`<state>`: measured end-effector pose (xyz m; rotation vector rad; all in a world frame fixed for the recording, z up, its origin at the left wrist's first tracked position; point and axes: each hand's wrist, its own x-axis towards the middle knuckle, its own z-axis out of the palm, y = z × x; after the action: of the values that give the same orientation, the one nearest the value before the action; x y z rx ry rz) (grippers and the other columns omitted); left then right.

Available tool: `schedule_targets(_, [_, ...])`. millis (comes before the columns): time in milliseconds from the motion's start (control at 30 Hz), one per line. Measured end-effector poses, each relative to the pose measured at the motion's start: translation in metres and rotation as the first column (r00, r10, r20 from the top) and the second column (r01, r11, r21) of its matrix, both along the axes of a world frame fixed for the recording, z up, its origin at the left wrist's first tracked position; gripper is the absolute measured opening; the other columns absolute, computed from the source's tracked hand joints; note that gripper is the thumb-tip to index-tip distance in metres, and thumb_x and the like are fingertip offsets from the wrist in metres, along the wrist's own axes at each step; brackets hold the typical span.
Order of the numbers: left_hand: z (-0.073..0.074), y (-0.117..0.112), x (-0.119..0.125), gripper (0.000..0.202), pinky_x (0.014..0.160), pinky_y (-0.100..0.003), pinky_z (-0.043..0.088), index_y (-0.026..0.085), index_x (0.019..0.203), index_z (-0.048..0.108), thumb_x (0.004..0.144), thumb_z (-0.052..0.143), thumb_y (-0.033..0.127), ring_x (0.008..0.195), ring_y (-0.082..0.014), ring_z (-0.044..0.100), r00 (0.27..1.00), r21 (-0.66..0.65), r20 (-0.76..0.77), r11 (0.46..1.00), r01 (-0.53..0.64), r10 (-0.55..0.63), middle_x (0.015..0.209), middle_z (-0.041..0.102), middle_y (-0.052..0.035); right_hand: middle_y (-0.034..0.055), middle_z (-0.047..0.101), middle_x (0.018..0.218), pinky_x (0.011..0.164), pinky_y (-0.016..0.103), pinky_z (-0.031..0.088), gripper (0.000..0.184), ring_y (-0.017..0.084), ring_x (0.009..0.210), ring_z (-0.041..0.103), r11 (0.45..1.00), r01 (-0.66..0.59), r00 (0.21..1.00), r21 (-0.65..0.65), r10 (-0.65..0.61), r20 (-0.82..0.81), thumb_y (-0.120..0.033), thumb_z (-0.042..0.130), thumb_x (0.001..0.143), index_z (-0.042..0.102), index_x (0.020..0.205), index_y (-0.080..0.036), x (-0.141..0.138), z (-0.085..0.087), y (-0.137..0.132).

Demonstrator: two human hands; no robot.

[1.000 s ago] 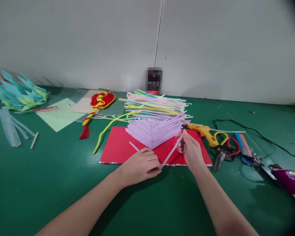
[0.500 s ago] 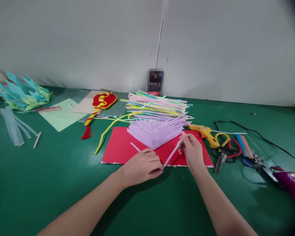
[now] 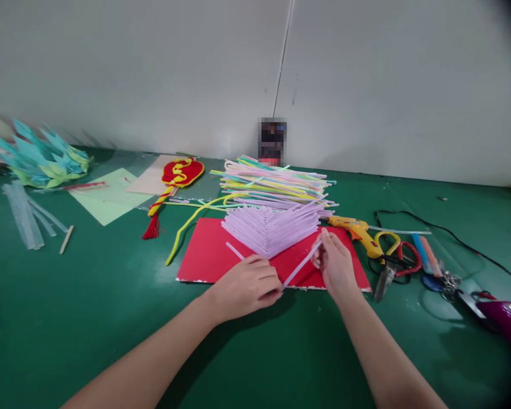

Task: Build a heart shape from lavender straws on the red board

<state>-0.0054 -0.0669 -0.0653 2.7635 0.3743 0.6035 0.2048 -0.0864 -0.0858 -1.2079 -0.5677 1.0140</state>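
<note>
A lilac pipe cleaner [image 3: 300, 266] runs between my two hands above the front of a red board [image 3: 204, 250]. My left hand [image 3: 247, 287] is closed around its middle at the board's front edge, and one end sticks out to the left, past the knuckles. With thumb and fingertips, my right hand [image 3: 335, 262] pinches the other end, over the right part of the board. Just behind the hands, many lilac pipe cleaners form a V-shaped, feather-like piece [image 3: 267, 227] on the board. The part inside my left fist is hidden.
Behind lies a pile of coloured pipe cleaners [image 3: 276, 184]. To the right are a yellow glue gun [image 3: 360, 232], scissors [image 3: 387, 278] and a purple tool [image 3: 505, 318]. At left are a red and yellow fan-shaped ornament [image 3: 183, 172], green paper [image 3: 111, 199] and glue sticks [image 3: 23, 218].
My right hand has shifted slightly right, and the stretch of pipe cleaner between my hands slants lower. My left hand stays in place.
</note>
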Motion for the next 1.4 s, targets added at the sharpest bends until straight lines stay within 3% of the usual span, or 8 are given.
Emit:
schedule_targets(200, [0.001, 0.000, 0.001, 0.018, 0.083, -0.029, 0.040, 0.017, 0.080, 0.058, 0.092, 0.045, 0.021, 0.075, -0.0124, 0.054, 1.000, 0.006, 0.012, 1.000, -0.004, 0.004, 0.075, 0.062, -0.0006, -0.0067, 0.050, 0.044, 0.034, 0.017, 0.034, 0.041, 0.007, 0.037, 0.041, 0.999, 0.038, 0.988, -0.009, -0.036, 0.151, -0.057, 0.063, 0.074, 0.047, 0.066, -0.021, -0.001, -0.004, -0.001])
schedule_targets(533, [0.002, 0.000, 0.000, 0.017, 0.082, -0.029, 0.040, 0.017, 0.081, 0.058, 0.091, 0.046, 0.021, 0.076, -0.0124, 0.056, 0.999, -0.016, 0.031, 1.000, -0.013, 0.014, 0.076, 0.063, -0.0008, -0.0065, 0.050, 0.043, 0.035, 0.015, 0.031, 0.038, 0.006, 0.038, 0.041, 0.999, -0.054, 0.989, -0.002, 0.053, -0.138, -0.049, 0.071, 0.069, 0.047, 0.066, -0.020, -0.009, 0.009, -0.003])
schedule_targets(700, [0.002, 0.005, -0.003, 0.017, 0.083, -0.029, 0.040, 0.016, 0.083, 0.059, 0.093, 0.046, 0.022, 0.078, -0.0128, 0.056, 0.999, 0.031, -0.011, 0.999, -0.042, 0.042, 0.078, 0.064, -0.0005, -0.0062, 0.052, 0.045, 0.035, 0.016, 0.035, 0.037, 0.007, 0.039, 0.045, 0.999, 0.044, 0.999, 0.008, -0.044, -0.009, -0.049, 0.072, 0.069, 0.050, 0.066, -0.019, -0.001, 0.004, -0.001])
schedule_targets(867, [-0.003, 0.015, -0.008, 0.016, 0.087, -0.031, 0.038, 0.018, 0.088, 0.060, 0.093, 0.047, 0.025, 0.085, -0.0132, 0.057, 0.991, 0.063, -0.038, 0.990, -0.129, 0.131, 0.086, 0.065, -0.0006, -0.0048, 0.056, 0.050, 0.037, 0.017, 0.039, 0.036, 0.007, 0.041, 0.048, 1.000, 0.019, 0.996, -0.022, -0.017, 0.091, -0.048, 0.072, 0.068, 0.054, 0.069, -0.017, 0.008, 0.000, 0.001])
schedule_targets(1100, [-0.006, 0.020, -0.008, 0.017, 0.085, -0.031, 0.039, 0.017, 0.086, 0.062, 0.092, 0.049, 0.025, 0.087, -0.0141, 0.057, 0.980, 0.023, -0.046, 0.981, -0.195, 0.196, 0.089, 0.064, -0.0011, -0.0029, 0.062, 0.063, 0.042, 0.022, 0.046, 0.048, 0.013, 0.052, 0.057, 0.998, 0.028, 0.969, -0.050, -0.015, 0.247, -0.044, 0.073, 0.068, 0.054, 0.105, -0.019, 0.009, -0.005, 0.004])
schedule_targets(1233, [-0.007, 0.019, -0.008, 0.018, 0.085, -0.031, 0.038, 0.017, 0.086, 0.062, 0.093, 0.048, 0.025, 0.085, -0.0142, 0.056, 0.979, 0.044, -0.049, 0.980, -0.195, 0.197, 0.087, 0.064, -0.0011, 0.0013, 0.061, 0.074, 0.047, 0.022, 0.045, 0.026, 0.014, 0.063, 0.056, 1.000, -0.003, 0.755, 0.028, -0.016, 0.656, -0.039, 0.070, 0.073, 0.065, 0.091, -0.020, 0.003, -0.002, 0.000])
schedule_targets(1333, [-0.010, 0.019, -0.008, 0.015, 0.087, -0.032, 0.038, 0.017, 0.086, 0.062, 0.092, 0.050, 0.026, 0.084, -0.0144, 0.056, 0.979, 0.058, -0.058, 0.979, -0.194, 0.198, 0.088, 0.064, -0.0007, 0.0036, 0.061, 0.083, 0.058, 0.025, 0.048, 0.012, 0.014, 0.068, 0.056, 0.970, -0.231, 0.531, 0.070, 0.065, 0.845, -0.033, 0.066, 0.078, 0.070, 0.079, -0.021, -0.003, 0.002, -0.004])
schedule_targets(1400, [-0.011, 0.019, -0.008, 0.014, 0.088, -0.032, 0.037, 0.018, 0.086, 0.062, 0.091, 0.051, 0.026, 0.085, -0.0140, 0.056, 0.977, 0.056, -0.065, 0.979, -0.198, 0.202, 0.088, 0.064, -0.0001, 0.0036, 0.062, 0.086, 0.068, 0.028, 0.050, 0.010, 0.015, 0.075, 0.059, 0.907, -0.420, 0.430, 0.037, 0.163, 0.888, -0.031, 0.065, 0.080, 0.071, 0.082, -0.023, -0.006, 0.003, -0.007])
